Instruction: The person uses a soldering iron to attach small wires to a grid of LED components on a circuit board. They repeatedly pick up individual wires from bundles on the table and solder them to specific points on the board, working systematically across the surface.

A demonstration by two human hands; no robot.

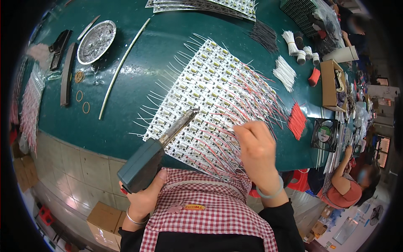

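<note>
My left hand point(145, 195) is wrapped round the handle of a dark green soldering gun point(142, 164). Its metal tip reaches up and right onto a white panel of small circuit boards point(191, 98), which lies slanted at the table's near edge. Thin white wires point(161, 86) stick out along the panel's left side, and red and white wires point(247, 92) fan out over its right side. Over the lower right of the panel, my right hand point(256, 145) is closed in a pinch, with the pale end of a thin wire showing at its fingertips.
Bundles of white wires point(284, 74), red wires point(297, 120) and black wires point(263, 36) lie to the right, near a cardboard box point(331, 84). At the left are a metal bowl point(97, 43), rubber bands point(86, 107) and a long pale rod point(124, 69). A co-worker point(346, 185) sits at far right.
</note>
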